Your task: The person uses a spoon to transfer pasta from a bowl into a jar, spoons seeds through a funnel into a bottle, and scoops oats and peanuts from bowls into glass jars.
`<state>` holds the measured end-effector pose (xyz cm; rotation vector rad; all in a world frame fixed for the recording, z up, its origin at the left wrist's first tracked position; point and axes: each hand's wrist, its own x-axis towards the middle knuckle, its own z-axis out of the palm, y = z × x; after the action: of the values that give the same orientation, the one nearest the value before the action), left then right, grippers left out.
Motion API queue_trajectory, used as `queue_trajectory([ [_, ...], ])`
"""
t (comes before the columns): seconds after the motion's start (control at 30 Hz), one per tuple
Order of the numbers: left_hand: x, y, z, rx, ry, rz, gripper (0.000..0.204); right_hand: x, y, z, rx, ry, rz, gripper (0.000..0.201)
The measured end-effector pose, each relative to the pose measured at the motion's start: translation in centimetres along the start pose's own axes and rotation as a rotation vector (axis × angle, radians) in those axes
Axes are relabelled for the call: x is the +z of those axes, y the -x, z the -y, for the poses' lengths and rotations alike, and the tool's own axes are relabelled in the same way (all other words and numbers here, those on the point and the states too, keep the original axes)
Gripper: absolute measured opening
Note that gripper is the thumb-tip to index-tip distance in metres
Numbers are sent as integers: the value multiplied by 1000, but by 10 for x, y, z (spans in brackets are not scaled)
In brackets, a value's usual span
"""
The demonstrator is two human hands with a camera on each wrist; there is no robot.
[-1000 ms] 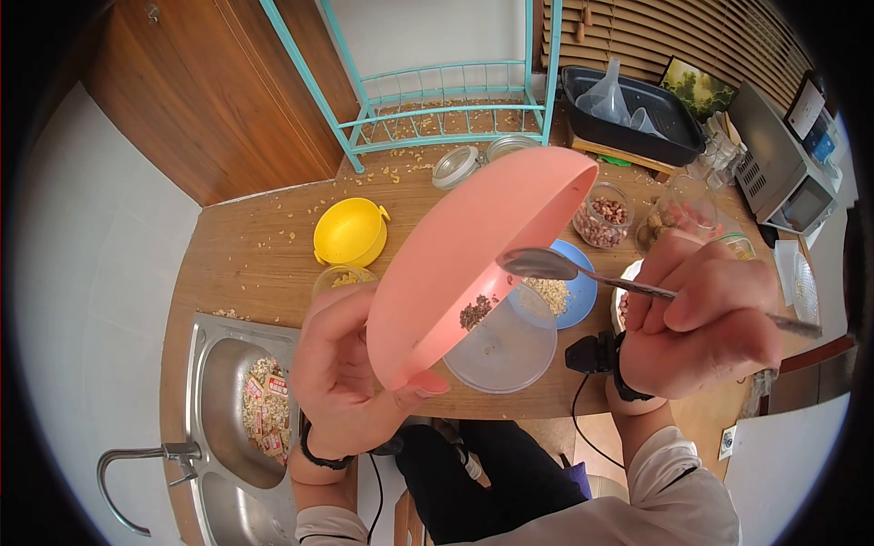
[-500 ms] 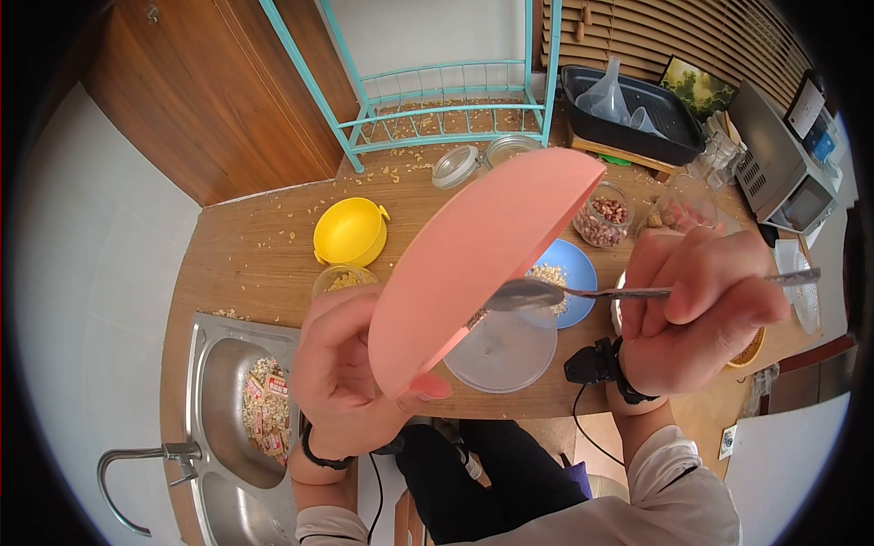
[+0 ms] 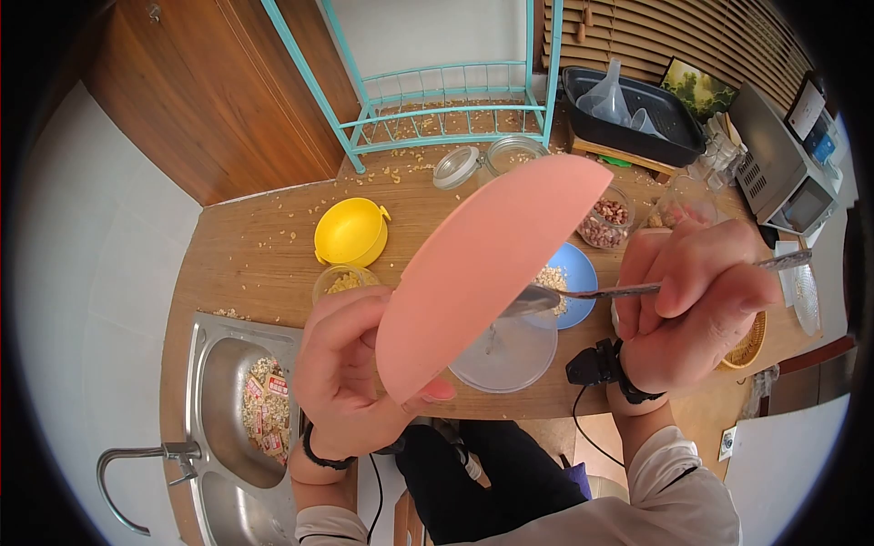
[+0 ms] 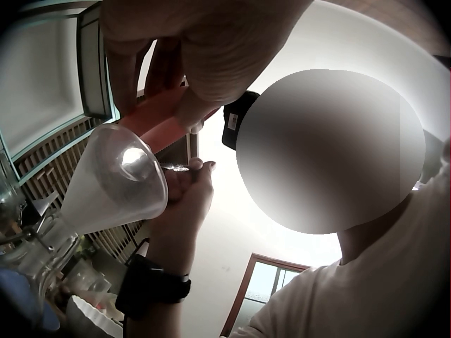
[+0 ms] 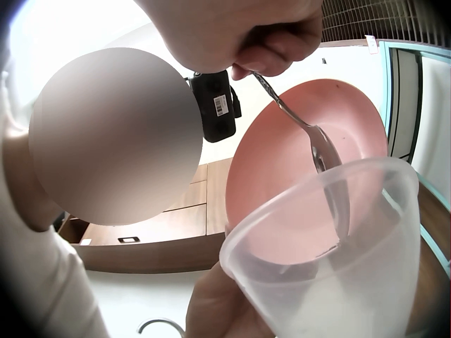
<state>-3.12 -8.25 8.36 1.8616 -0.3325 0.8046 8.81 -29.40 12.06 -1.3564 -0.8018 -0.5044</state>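
I have the pink bowl (image 3: 487,273) tipped on edge above the clear funnel (image 5: 384,282), lower lip at its mouth, presumably so the dark bits (image 5: 328,250) there drop inside; whether lip and funnel touch, I cannot tell; my left hand (image 3: 350,373) pinches the bowl's wall between thumb and fingers, leaving its hollow side free; my right hand (image 3: 696,305), fingers curled round the handle, holds the spoon (image 3: 619,291) with its tip inside the bowl, an angle that suits scraping; just beyond the funnel, rightward, sits the blue plate (image 3: 577,296); the yellow bowl (image 3: 350,232) lies leftward; I judge these 2 set aside for elbow room.
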Motion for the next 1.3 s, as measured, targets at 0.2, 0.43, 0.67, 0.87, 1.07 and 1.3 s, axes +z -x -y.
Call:
queue_trajectory([
  [0.2,1,0,-3,-12,-26,-2,67,2,0,-1,-23,-197,-82,62],
  [0.43,1,-2,-7,2,-60,7,68,2,-3,-8,-152,12,2,56],
  [0.67,2,-1,-3,-8,-25,-2,69,-7,0,-5,-51,-85,79,53],
  [0.87,2,-4,-5,13,-53,11,68,0,-5,-1,-48,-249,-1,59],
  [1.07,0,-4,-4,68,-140,34,60,8,-3,-3,-115,-154,-20,52],
  [1.3,4,0,1,130,-368,-54,75,12,-10,-15,-531,-220,134,55],
])
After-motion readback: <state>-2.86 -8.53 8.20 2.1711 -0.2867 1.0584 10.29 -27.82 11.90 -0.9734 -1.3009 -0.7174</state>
